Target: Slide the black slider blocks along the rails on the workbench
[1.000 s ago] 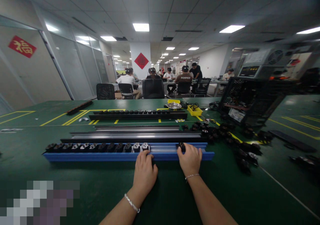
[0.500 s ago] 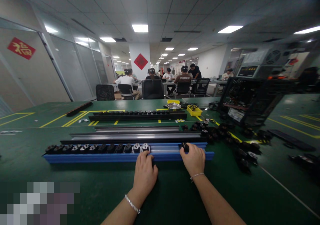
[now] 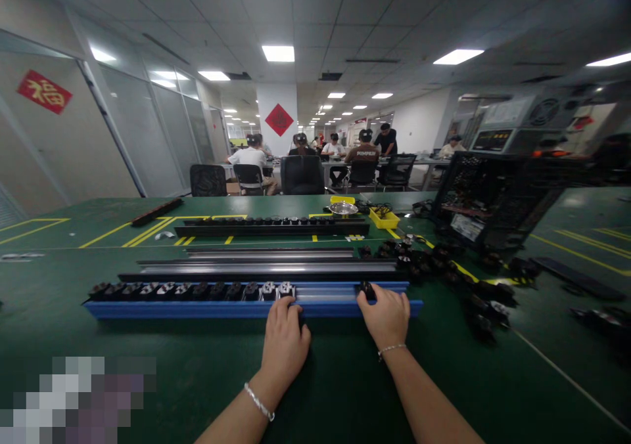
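A long blue channel rail (image 3: 197, 311) lies across the green table in front of me. Along its left and middle part sits a row of socket modules (image 3: 200, 291), mostly black, a few with white faces. My left hand (image 3: 286, 339) has its fingers bent over the rail's front edge, just below the white-faced socket module (image 3: 286, 289) at the row's right end. Farther right, my right hand (image 3: 387, 316) pinches a black socket module (image 3: 365, 291) inside the rail. A bare silvery stretch of channel shows between the row and that module.
Behind the blue rail lie black rails (image 3: 266, 268) and a filled black rail (image 3: 271, 230). Loose black modules (image 3: 438, 260) are heaped at right. A yellow bin (image 3: 383, 219), metal dish (image 3: 343, 208) and open computer case (image 3: 488, 198) stand farther back. People (image 3: 365, 148) sit beyond.
My right hand has shifted very slightly right with the black socket module. My left hand stays at nearly the same spot on the rail.
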`<action>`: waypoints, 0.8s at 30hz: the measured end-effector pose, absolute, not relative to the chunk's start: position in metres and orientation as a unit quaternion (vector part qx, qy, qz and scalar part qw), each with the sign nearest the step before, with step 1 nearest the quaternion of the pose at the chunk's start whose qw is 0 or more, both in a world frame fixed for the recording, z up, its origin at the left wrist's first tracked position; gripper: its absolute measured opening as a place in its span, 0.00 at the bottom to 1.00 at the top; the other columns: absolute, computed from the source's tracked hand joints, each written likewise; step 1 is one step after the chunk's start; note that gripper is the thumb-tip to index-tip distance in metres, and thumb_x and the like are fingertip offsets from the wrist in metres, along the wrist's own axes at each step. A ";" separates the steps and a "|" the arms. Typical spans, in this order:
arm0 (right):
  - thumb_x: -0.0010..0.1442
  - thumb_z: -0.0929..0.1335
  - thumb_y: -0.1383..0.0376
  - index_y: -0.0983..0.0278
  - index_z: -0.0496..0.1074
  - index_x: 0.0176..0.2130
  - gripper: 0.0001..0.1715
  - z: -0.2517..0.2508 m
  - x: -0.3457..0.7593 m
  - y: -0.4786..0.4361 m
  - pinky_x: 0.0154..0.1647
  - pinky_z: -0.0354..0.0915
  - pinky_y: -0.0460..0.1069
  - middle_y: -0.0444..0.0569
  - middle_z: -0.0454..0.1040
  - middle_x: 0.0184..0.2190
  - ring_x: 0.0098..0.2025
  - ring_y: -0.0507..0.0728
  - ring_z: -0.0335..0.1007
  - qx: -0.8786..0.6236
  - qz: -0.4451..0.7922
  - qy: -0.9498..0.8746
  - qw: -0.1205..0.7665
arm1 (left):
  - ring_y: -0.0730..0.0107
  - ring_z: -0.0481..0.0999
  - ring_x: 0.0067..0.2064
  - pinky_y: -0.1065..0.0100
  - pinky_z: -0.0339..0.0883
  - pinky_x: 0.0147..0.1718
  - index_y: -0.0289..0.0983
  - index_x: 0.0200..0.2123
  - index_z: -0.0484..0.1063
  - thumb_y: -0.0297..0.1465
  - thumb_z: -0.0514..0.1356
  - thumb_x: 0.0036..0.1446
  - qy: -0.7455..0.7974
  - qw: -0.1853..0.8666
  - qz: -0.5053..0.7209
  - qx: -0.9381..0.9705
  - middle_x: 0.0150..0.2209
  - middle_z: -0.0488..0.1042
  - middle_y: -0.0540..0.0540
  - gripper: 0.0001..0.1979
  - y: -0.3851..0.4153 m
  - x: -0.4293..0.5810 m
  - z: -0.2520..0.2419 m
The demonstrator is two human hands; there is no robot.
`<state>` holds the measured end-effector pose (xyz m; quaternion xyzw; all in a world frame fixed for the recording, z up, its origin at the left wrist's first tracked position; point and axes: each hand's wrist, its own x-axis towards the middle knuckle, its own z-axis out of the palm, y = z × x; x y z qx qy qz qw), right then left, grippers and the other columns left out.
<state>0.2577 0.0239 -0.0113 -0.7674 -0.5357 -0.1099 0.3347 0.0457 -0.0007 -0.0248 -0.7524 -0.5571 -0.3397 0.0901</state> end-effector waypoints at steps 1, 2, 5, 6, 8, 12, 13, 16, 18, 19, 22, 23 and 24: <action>0.53 0.63 0.57 0.62 0.75 0.37 0.17 -0.011 0.258 0.024 0.58 0.43 0.55 0.49 0.76 0.34 0.41 0.58 0.66 -0.768 -0.110 -0.534 0.335 | 0.55 0.63 0.53 0.53 0.61 0.53 0.33 0.41 0.69 0.25 0.54 0.51 -0.557 0.090 -0.339 -0.752 0.47 0.65 0.39 0.12 -0.001 0.046 -0.025; 0.53 0.63 0.56 0.62 0.75 0.37 0.17 -0.011 0.258 0.024 0.58 0.42 0.55 0.49 0.76 0.34 0.41 0.58 0.66 -0.769 -0.109 -0.534 0.335 | 0.55 0.63 0.53 0.53 0.61 0.53 0.34 0.40 0.69 0.25 0.54 0.51 -0.557 0.090 -0.340 -0.752 0.48 0.65 0.39 0.12 -0.001 0.045 -0.026; 0.53 0.62 0.56 0.61 0.75 0.37 0.18 -0.011 0.259 0.023 0.58 0.42 0.56 0.49 0.76 0.34 0.42 0.58 0.66 -0.773 -0.107 -0.530 0.332 | 0.55 0.63 0.53 0.52 0.61 0.53 0.34 0.40 0.69 0.25 0.54 0.51 -0.558 0.089 -0.341 -0.751 0.47 0.66 0.39 0.12 -0.001 0.045 -0.026; 0.53 0.62 0.56 0.61 0.75 0.37 0.18 -0.011 0.260 0.023 0.58 0.42 0.56 0.49 0.76 0.34 0.42 0.58 0.66 -0.776 -0.106 -0.528 0.329 | 0.55 0.63 0.53 0.52 0.61 0.53 0.34 0.40 0.69 0.25 0.54 0.51 -0.558 0.089 -0.341 -0.751 0.47 0.66 0.39 0.12 -0.001 0.045 -0.026; 0.54 0.61 0.56 0.61 0.74 0.37 0.18 -0.009 0.262 0.022 0.58 0.42 0.56 0.49 0.76 0.34 0.41 0.58 0.66 -0.781 -0.103 -0.524 0.324 | 0.55 0.63 0.54 0.52 0.61 0.53 0.34 0.40 0.69 0.26 0.54 0.51 -0.557 0.086 -0.341 -0.752 0.48 0.65 0.39 0.12 -0.001 0.045 -0.025; 0.54 0.61 0.55 0.61 0.74 0.37 0.19 -0.007 0.265 0.020 0.58 0.42 0.56 0.49 0.75 0.35 0.42 0.58 0.65 -0.788 -0.097 -0.519 0.316 | 0.56 0.63 0.54 0.52 0.61 0.53 0.34 0.41 0.69 0.26 0.54 0.51 -0.558 0.083 -0.339 -0.753 0.48 0.65 0.39 0.12 -0.001 0.046 -0.025; 0.54 0.61 0.55 0.61 0.74 0.38 0.19 -0.006 0.265 0.020 0.59 0.42 0.56 0.50 0.75 0.35 0.42 0.58 0.65 -0.789 -0.096 -0.518 0.316 | 0.56 0.63 0.54 0.52 0.60 0.53 0.34 0.41 0.69 0.25 0.54 0.51 -0.558 0.083 -0.339 -0.753 0.48 0.65 0.39 0.12 -0.001 0.046 -0.025; 0.54 0.61 0.55 0.62 0.74 0.38 0.19 -0.004 0.265 0.019 0.59 0.41 0.57 0.50 0.75 0.35 0.43 0.58 0.65 -0.793 -0.088 -0.516 0.313 | 0.56 0.63 0.53 0.53 0.61 0.53 0.34 0.40 0.69 0.25 0.53 0.51 -0.558 0.083 -0.341 -0.752 0.48 0.65 0.40 0.12 -0.001 0.046 -0.025; 0.55 0.61 0.55 0.62 0.74 0.38 0.19 -0.003 0.265 0.019 0.59 0.42 0.57 0.50 0.76 0.35 0.43 0.58 0.66 -0.794 -0.081 -0.518 0.309 | 0.56 0.63 0.53 0.52 0.61 0.53 0.34 0.40 0.69 0.25 0.54 0.51 -0.559 0.082 -0.342 -0.751 0.48 0.65 0.40 0.12 -0.001 0.046 -0.025; 0.55 0.61 0.55 0.62 0.74 0.38 0.19 -0.002 0.264 0.019 0.59 0.42 0.57 0.50 0.76 0.35 0.43 0.59 0.66 -0.794 -0.079 -0.519 0.308 | 0.56 0.63 0.53 0.52 0.61 0.53 0.34 0.40 0.69 0.25 0.54 0.51 -0.560 0.082 -0.343 -0.750 0.48 0.65 0.40 0.12 -0.001 0.046 -0.025; 0.55 0.61 0.55 0.62 0.74 0.38 0.19 -0.002 0.264 0.018 0.59 0.42 0.58 0.51 0.76 0.35 0.42 0.59 0.67 -0.791 -0.075 -0.524 0.307 | 0.56 0.63 0.53 0.52 0.62 0.52 0.34 0.40 0.69 0.25 0.54 0.50 -0.558 0.085 -0.345 -0.750 0.47 0.66 0.40 0.12 -0.001 0.046 -0.024; 0.55 0.61 0.55 0.62 0.74 0.38 0.19 -0.002 0.264 0.018 0.59 0.42 0.58 0.51 0.76 0.35 0.42 0.59 0.67 -0.790 -0.076 -0.526 0.306 | 0.56 0.63 0.53 0.52 0.62 0.52 0.34 0.40 0.69 0.25 0.54 0.51 -0.556 0.087 -0.346 -0.751 0.47 0.66 0.40 0.12 -0.002 0.046 -0.024; 0.55 0.61 0.55 0.62 0.74 0.38 0.19 -0.002 0.265 0.018 0.59 0.42 0.58 0.50 0.76 0.35 0.41 0.58 0.67 -0.790 -0.080 -0.526 0.305 | 0.56 0.64 0.53 0.53 0.62 0.52 0.34 0.40 0.69 0.25 0.54 0.51 -0.555 0.089 -0.346 -0.751 0.47 0.66 0.40 0.12 -0.002 0.046 -0.024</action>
